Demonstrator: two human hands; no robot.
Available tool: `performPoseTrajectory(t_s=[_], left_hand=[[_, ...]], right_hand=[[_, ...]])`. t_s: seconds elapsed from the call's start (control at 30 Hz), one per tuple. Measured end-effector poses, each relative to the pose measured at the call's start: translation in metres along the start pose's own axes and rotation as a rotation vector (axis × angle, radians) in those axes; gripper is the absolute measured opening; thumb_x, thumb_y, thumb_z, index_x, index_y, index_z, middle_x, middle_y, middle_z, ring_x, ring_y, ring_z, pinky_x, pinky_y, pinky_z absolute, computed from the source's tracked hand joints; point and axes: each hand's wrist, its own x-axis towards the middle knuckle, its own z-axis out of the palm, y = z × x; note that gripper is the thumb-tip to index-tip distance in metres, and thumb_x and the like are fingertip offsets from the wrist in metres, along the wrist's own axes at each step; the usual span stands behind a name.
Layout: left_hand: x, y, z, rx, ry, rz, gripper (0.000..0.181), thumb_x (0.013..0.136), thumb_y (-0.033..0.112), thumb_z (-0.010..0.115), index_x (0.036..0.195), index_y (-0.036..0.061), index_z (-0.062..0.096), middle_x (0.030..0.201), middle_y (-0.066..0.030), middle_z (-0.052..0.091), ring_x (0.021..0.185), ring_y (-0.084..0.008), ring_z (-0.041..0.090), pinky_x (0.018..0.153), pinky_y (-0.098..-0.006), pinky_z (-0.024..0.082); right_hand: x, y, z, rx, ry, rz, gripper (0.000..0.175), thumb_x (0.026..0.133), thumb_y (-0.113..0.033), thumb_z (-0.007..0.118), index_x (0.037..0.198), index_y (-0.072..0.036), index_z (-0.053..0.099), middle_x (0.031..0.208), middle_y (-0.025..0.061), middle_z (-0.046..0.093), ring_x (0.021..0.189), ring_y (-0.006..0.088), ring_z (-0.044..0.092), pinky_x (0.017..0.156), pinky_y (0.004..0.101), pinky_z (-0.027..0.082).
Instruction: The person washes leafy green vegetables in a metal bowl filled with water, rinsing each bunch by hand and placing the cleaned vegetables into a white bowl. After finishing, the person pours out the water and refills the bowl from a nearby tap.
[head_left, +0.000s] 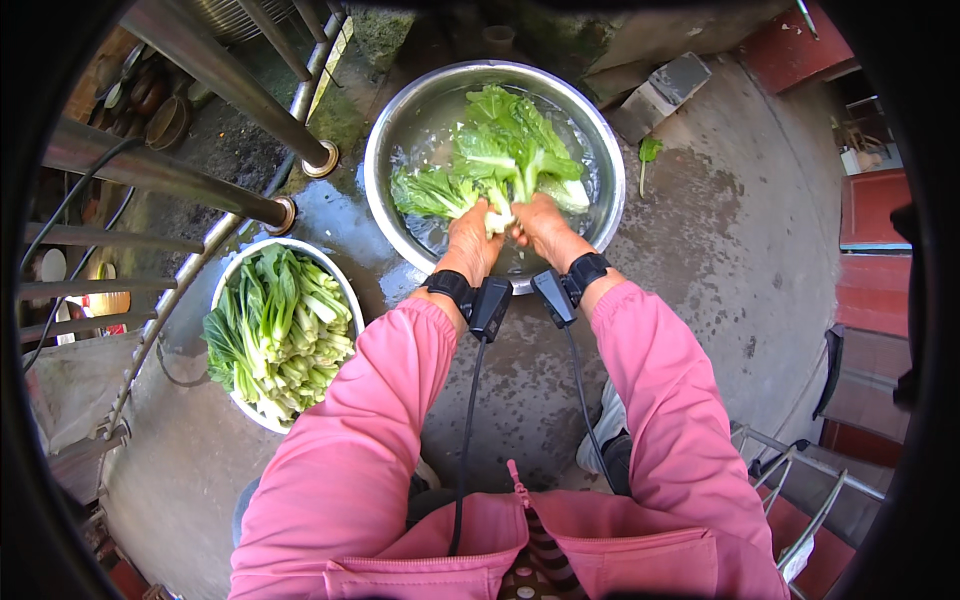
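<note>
A wide stainless steel basin of water stands in front of me, with leafy greens in it. My left hand grips the pale stem ends of a bunch at the basin's near side. Close beside it, my right hand is closed around the stem of another leafy stalk. The leaves point away from me over the water. Fingertips of both hands are partly hidden by the stems. To my left, a white-rimmed round basin is heaped with greens, stems towards me.
Metal railing posts rise at the left, near both basins. A grey block lies beyond the large basin, and a loose leaf is on the wet concrete floor. A metal-framed rack stands at lower right. Cables hang from my wrist devices.
</note>
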Motion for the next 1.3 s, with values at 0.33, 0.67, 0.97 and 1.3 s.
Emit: performPoseTrajectory(t_s=[0.33, 0.67, 0.97, 1.3], left_hand=[[0.001, -0.004, 0.003, 0.408, 0.213, -0.096, 0.023, 0.088, 0.013, 0.052, 0.108, 0.0022, 0.049, 0.096, -0.0145, 0.054, 0.083, -0.0278, 0.057, 0.061, -0.0414, 0.051], [0.092, -0.018, -0.053, 0.750, -0.009, -0.450, 0.015, 0.087, 0.011, 0.052, 0.098, 0.0015, 0.054, 0.085, -0.0139, 0.058, 0.072, -0.0260, 0.061, 0.056, -0.0370, 0.053], [-0.020, -0.012, 0.053, -0.071, -0.088, -0.561, 0.020, 0.095, 0.010, 0.038, 0.104, -0.0052, 0.047, 0.087, -0.0175, 0.060, 0.067, -0.0266, 0.062, 0.052, -0.0340, 0.054], [-0.106, -0.011, 0.149, -0.339, -0.264, -0.334, 0.020, 0.094, 0.016, 0.044, 0.111, 0.0048, 0.046, 0.103, -0.0111, 0.055, 0.091, -0.0228, 0.056, 0.075, -0.0397, 0.051]], right_hand=[[0.023, 0.017, 0.010, -0.585, -0.080, 0.217, 0.013, 0.085, -0.006, 0.044, 0.080, 0.002, 0.053, 0.054, 0.0098, 0.053, 0.037, 0.0150, 0.047, 0.029, 0.0281, 0.032], [0.028, 0.007, -0.001, -1.017, -0.373, 0.333, 0.021, 0.084, -0.011, 0.050, 0.067, -0.001, 0.058, 0.052, 0.0053, 0.054, 0.038, 0.0127, 0.047, 0.033, 0.0250, 0.036], [-0.040, -0.097, -0.003, -1.381, -0.280, 0.002, 0.012, 0.076, -0.006, 0.060, 0.076, 0.006, 0.062, 0.063, 0.0132, 0.063, 0.046, 0.0195, 0.058, 0.042, 0.0315, 0.048], [-0.105, -0.188, -0.050, -1.448, -0.156, -0.464, 0.022, 0.075, -0.013, 0.053, 0.084, 0.004, 0.062, 0.072, 0.0193, 0.062, 0.063, 0.0249, 0.061, 0.056, 0.0368, 0.048]])
